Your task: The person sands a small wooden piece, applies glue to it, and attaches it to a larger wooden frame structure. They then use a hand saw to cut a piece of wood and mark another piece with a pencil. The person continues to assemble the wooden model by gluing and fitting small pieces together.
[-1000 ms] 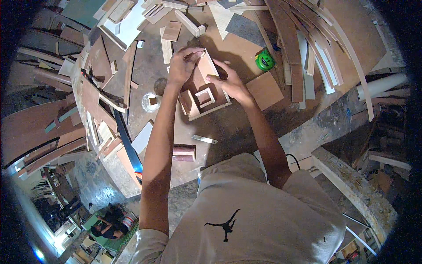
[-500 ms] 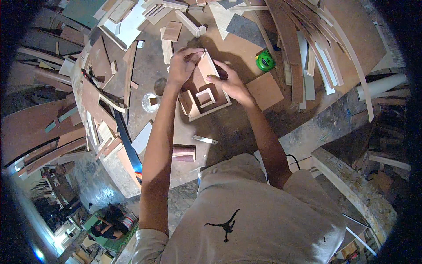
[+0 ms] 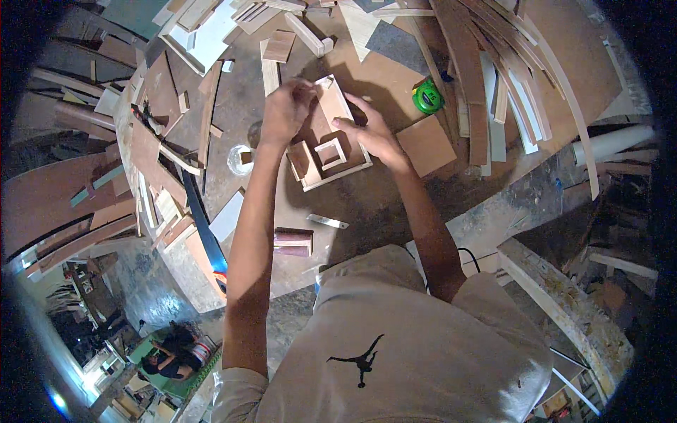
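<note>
Left hand (image 3: 288, 113) partly hides the wooden box (image 3: 326, 116).

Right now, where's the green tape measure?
In the head view, the green tape measure lies on the table, up and right of the right hand, just above the flat brown board.

Smooth, matt wooden box (image 3: 338, 177)

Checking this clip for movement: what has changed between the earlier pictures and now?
The bare left hand has shifted left, away from the far corner of the pale rectangular wooden box; whether it still touches is unclear. The bare right hand stays gripping the box's right side; the box stays put.
</note>
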Tool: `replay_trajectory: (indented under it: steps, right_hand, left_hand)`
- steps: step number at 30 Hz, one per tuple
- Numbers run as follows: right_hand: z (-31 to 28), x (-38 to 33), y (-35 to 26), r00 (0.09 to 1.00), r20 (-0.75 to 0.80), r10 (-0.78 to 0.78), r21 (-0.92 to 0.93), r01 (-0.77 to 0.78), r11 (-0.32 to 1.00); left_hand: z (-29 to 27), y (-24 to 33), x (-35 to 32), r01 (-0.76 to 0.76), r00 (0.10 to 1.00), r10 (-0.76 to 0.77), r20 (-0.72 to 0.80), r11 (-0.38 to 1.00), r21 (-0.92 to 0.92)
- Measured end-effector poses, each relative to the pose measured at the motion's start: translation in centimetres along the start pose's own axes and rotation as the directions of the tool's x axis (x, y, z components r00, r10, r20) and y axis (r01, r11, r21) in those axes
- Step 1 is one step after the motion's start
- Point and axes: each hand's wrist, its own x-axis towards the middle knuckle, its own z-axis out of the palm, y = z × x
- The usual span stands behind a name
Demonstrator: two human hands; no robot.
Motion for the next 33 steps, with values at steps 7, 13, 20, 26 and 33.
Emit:
replay_trajectory:
  steps: [7, 13, 20, 26, 33]
  right_hand:
    - [0.2, 0.0, -0.1, 0.999, 0.039, -0.007, 0.006, 0.007, 1.0]
    - [-0.1, 0.3, -0.4, 0.993, 0.066, -0.098, -0.024, 0.1, 0.995]
    - [-1.5, 2.1, -1.0, 0.96, 0.211, -0.182, -0.119, 0.21, 0.97]
    - [-1.6, 2.8, -1.0, 0.946, 0.265, -0.184, -0.139, 0.227, 0.964]
    - [-1.6, 2.8, -0.9, 0.947, 0.28, -0.158, -0.092, 0.19, 0.977]
  left_hand:
    - [0.3, 1.0, -0.8, 0.012, 0.999, -0.01, 0.035, 0.997, -0.073]
    - [1.0, -0.2, -0.7, -0.02, 0.999, 0.028, 0.031, 0.977, -0.213]
    - [1.5, -0.8, -0.2, 0.271, 0.962, -0.227, 0.154, 0.872, -0.408]
    - [1.5, -1.4, 0.0, 0.407, 0.913, -0.297, 0.281, 0.723, -0.558]
    - [1.4, -1.2, 0.0, 0.407, 0.911, -0.288, 0.296, 0.748, -0.524]
